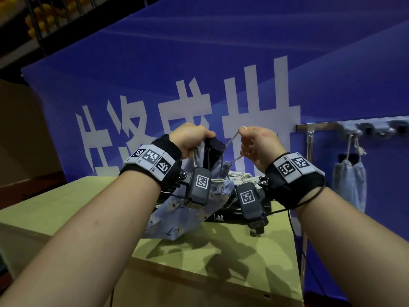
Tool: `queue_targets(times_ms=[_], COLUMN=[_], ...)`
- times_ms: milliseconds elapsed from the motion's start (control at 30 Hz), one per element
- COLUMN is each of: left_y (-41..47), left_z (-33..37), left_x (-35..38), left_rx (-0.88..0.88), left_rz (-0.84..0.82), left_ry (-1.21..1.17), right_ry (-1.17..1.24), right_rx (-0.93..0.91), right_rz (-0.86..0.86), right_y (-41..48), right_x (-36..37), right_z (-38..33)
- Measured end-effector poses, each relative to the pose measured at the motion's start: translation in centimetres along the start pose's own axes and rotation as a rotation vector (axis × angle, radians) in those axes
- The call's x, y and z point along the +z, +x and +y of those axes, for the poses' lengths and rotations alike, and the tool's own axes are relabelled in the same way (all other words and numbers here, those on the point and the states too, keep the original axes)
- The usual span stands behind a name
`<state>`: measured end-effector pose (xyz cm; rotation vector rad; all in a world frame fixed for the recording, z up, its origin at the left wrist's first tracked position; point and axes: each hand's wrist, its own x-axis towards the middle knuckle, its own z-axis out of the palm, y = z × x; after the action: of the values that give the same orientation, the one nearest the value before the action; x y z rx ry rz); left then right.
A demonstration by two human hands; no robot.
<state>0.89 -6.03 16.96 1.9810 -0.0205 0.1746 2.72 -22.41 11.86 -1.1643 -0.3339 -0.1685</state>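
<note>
A light blue floral drawstring bag (177, 216) hangs above the yellow-green tabletop (199, 258), its bottom touching the surface. My left hand (190, 137) grips the bag's gathered mouth together with a dark object (214, 144) that sticks out of the opening. My right hand (259, 141) pinches the pale drawstring cord (232, 140), which runs taut from the bag's mouth to my fingers. Both wrists carry black bands with square marker tags.
More floral cloth (241, 176) and a dark item (228, 214) lie on the table behind the bag. A metal hook rail (354, 126) on a stand at the right holds another blue drawstring bag (349, 185). A blue banner (221, 63) forms the backdrop.
</note>
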Motion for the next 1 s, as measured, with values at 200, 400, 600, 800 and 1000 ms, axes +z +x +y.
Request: queue_targets(times_ms=[200,400,600,800,1000], left_y=[0.1,0.5,0.1,0.6,1.1], left_z=[0.5,0.5,0.6,0.4,-0.5], left_x=[-0.7,-1.6,-1.5,-1.6,-1.9], left_rx=[-0.027,-0.052,-0.067,-0.072,-0.087], left_rz=[-0.018,-0.027,-0.034,-0.048,-0.021], left_ry=[-0.063,-0.200,-0.246,-0.240,-0.101], right_ry=[-0.172,-0.357,-0.680,-0.927,-0.613], right_rx=[-0.131,-0.101,-0.133,-0.192,-0.177], right_rz=[-0.099,-0.267,-0.384,-0.408,-0.285], right_y=[-0.6,-1.1,-2.0,-2.4,-1.6], right_x=[0.3,0.5,1.1,1.5,0.8], right_z=[-0.9,0.1,1.0,2.1,1.0])
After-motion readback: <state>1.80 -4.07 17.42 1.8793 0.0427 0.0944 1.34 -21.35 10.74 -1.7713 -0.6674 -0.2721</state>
